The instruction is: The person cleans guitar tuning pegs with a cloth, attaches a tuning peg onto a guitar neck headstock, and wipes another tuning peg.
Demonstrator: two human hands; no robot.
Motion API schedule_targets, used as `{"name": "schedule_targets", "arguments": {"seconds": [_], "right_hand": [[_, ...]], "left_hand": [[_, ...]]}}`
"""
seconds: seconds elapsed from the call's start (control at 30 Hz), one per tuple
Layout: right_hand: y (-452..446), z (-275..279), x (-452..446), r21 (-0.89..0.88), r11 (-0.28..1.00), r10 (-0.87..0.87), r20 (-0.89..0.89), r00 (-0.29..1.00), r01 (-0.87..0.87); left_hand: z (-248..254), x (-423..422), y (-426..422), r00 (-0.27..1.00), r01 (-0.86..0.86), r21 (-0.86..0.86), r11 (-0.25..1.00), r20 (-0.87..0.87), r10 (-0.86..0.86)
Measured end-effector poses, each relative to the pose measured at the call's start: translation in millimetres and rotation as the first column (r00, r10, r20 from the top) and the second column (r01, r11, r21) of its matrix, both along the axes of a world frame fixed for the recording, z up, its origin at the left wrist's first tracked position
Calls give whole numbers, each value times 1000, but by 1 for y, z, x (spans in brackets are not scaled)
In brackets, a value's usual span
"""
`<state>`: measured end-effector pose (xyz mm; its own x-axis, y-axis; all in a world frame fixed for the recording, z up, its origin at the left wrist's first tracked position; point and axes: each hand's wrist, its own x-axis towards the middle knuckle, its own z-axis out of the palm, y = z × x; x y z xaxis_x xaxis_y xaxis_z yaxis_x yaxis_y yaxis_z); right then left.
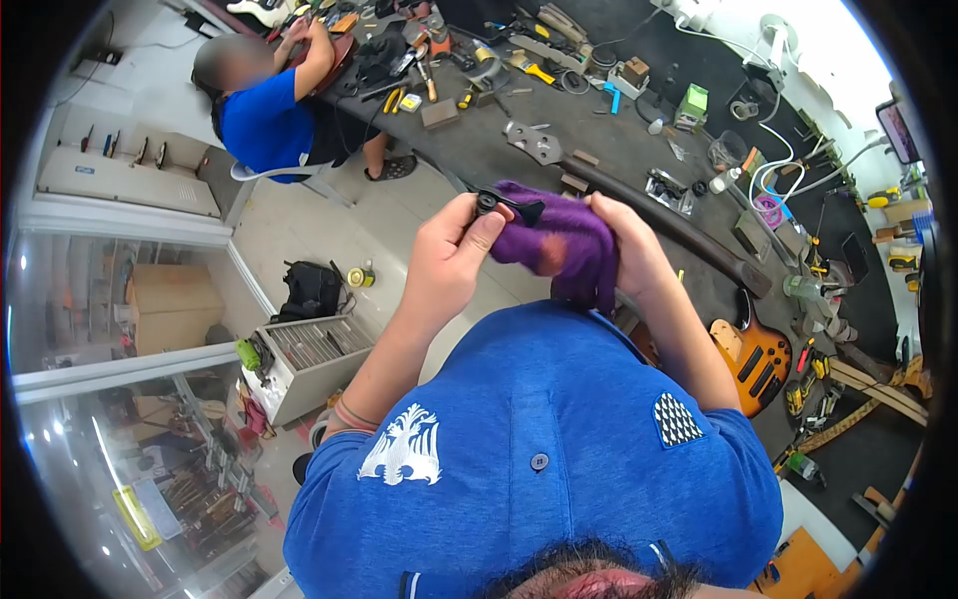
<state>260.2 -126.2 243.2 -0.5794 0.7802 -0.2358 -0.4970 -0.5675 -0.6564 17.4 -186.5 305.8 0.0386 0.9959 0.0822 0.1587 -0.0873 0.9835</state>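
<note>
- Tuning machine, black (487,201): at the left edge of the purple cloth (579,235); likely light, rigid, smooth; best held by its round end.
- Purple cloth: probably soft, limp, grippy; gather by an edge.
- Left hand (449,250): pinching the tuning machine.
- Right hand (636,245): clasping the cloth's right side, fingers mostly hidden.

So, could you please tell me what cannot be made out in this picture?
All in the head view:
- Black part: partly covered by the left hand.
- Right hand: most fingers hidden behind the purple cloth.
- Sunburst guitar body: partly covered by the right arm.
- Phone screen: too small to read.
</note>
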Motion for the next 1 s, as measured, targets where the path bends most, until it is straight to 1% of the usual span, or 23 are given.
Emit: {"name": "schedule_targets", "arguments": {"seconds": [0.03, 0.1, 0.13, 0.17, 0.2, 0.23, 0.3, 0.33, 0.43, 0.47, 0.5, 0.53, 0.57, 0.6, 0.63, 0.67, 0.77, 0.8, 0.9, 0.93, 0.97, 1.0], "right_hand": [[-1, -1, -7, 14, 1000, -25, 39, 999, 25], [-9, -1, -21, -105, 990, -92, 31, 995, 95], [-13, 5, -23, -150, 988, -53, -55, 997, 44], [-16, 13, -22, -192, 981, -20, -142, 990, -8], [-20, 17, -21, -111, 992, -87, -171, 981, 69], [-27, 32, -22, -91, 980, -195, -244, 950, 178], [-46, 36, -21, -55, 953, -302, -254, 919, 298], [-53, 24, -24, -38, 970, -238, -325, 915, 239], [-88, 15, -61, -78, 978, -192, -5, 981, 191], [-95, 19, -75, 180, 981, -97, 156, 983, 68], [-100, 26, -89, 398, 912, -43, 334, 942, -100], [-105, 32, -95, 533, 810, -62, 493, 868, -244], [-111, 38, -101, 628, 675, -132, 619, 774, -386], [-121, 43, -103, 668, 563, -244, 697, 674, -486], [-132, 41, -107, 753, 524, -379, 625, 682, -399], [-142, 38, -112, 825, 469, -509, 544, 667, -315], [-143, 65, -113, 707, 398, -603, 682, 414, -585], [-144, 62, -111, 736, 373, -665, 637, 391, -565], [-145, 62, -99, 649, 397, -661, 693, 289, -648], [-144, 56, -97, 659, 383, -652, 690, 316, -647], [-147, 51, -94, 715, 398, -635, 667, 389, -575], [-153, 46, -91, 763, 412, -620, 636, 460, -498]], "left_hand": [[-1, -9, -7, 998, -19, 39, 999, -59, 22], [-6, -27, -22, 982, -51, 116, 992, -174, 71], [-13, -38, -31, 980, -94, 119, 988, -166, 113], [-15, -48, -40, 983, -98, 94, 991, -146, 111], [-17, -58, -48, 986, -100, 68, 993, -128, 108], [-19, -67, -57, 989, -98, 42, 994, -110, 102], [-17, -78, -73, 998, -22, -20, 1000, -59, 21], [-15, -82, -80, 999, 22, -45, 999, -34, -23], [-7, -81, -96, 990, 134, -37, 990, -43, -135], [-7, -81, -100, 987, 153, -55, 987, -46, -156], [-7, -81, -103, 983, 172, -75, 982, -51, -176], [-6, -80, -105, 979, 190, -93, 978, -56, -195], [-6, -79, -107, 978, 173, -119, 978, -92, -185], [-5, -76, -109, 976, 156, -145, 977, -131, -175], [-5, -74, -110, 971, 139, -171, 975, -170, -168], [-12, -73, -112, 964, 148, -158, 976, -196, -178], [-19, -68, -112, 928, 240, -178, 954, -246, -279], [-4, -65, -113, 932, 291, -235, 927, -150, -330], [-14, -69, -99, 841, 448, -12, 894, -334, -426], [-15, -71, -90, 812, 484, 146, 863, -442, -381], [-16, -72, -80, 782, 524, 293, 800, -536, -316], [-17, -72, -71, 754, 565, 425, 708, -615, -233]]}}
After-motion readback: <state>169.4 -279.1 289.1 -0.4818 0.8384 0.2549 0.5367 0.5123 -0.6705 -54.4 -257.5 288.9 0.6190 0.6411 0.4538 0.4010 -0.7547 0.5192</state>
